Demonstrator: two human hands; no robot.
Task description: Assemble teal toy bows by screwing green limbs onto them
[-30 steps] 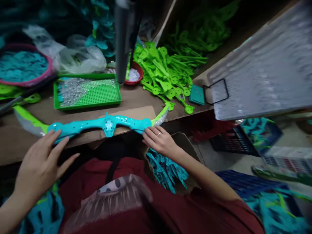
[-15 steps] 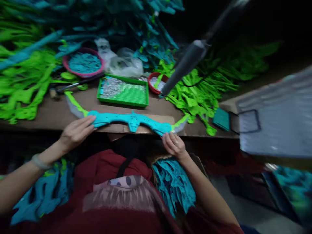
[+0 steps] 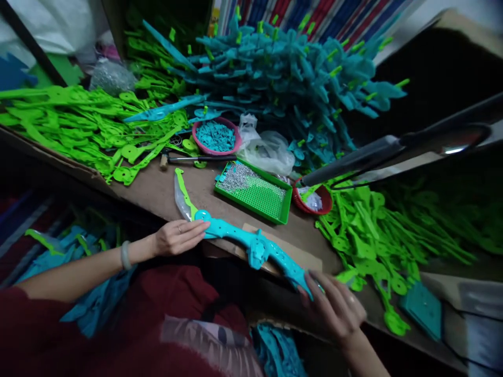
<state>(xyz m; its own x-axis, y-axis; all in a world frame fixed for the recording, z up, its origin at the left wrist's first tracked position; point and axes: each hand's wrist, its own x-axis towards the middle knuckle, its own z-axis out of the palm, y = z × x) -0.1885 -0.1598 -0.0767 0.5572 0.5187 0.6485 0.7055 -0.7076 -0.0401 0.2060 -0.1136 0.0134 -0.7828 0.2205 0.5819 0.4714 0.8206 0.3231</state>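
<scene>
Turquoise plastic makes up the middle of the toy bow (image 3: 251, 246), which lies along the near edge of the workbench (image 3: 157, 188), partly on a flat piece of cardboard (image 3: 291, 254). Its far-left limb ends in a lime green and grey tip (image 3: 181, 196); the near-right tip is hidden under a hand.

The left hand (image 3: 176, 236) rests on the left end of the turquoise part, fingers held together and laid flat along it, thumb tucked below. The right hand (image 3: 334, 306) covers the right end, fingers loosely curved over it and slightly apart; whether they truly pinch the limb I cannot tell.

By its look the bow is light, hollow moulded plastic, stiff through the thick middle and likely a little springy toward the thin tips. The glossy surface may be slippery, so the broad turquoise ends, where both hands sit, seem the safest places to take hold. The thin tips look easiest to bend or snap.

Just beyond the bow sit a green tray (image 3: 255, 196) with small silvery bits, a red bowl (image 3: 314, 199) and a pink bowl (image 3: 216, 137) of turquoise pieces. Green plastic parts (image 3: 78, 125) are heaped at far left and at right, with turquoise parts (image 3: 291, 78) stacked behind. A dark lamp arm (image 3: 377, 154) reaches in from the right.
</scene>
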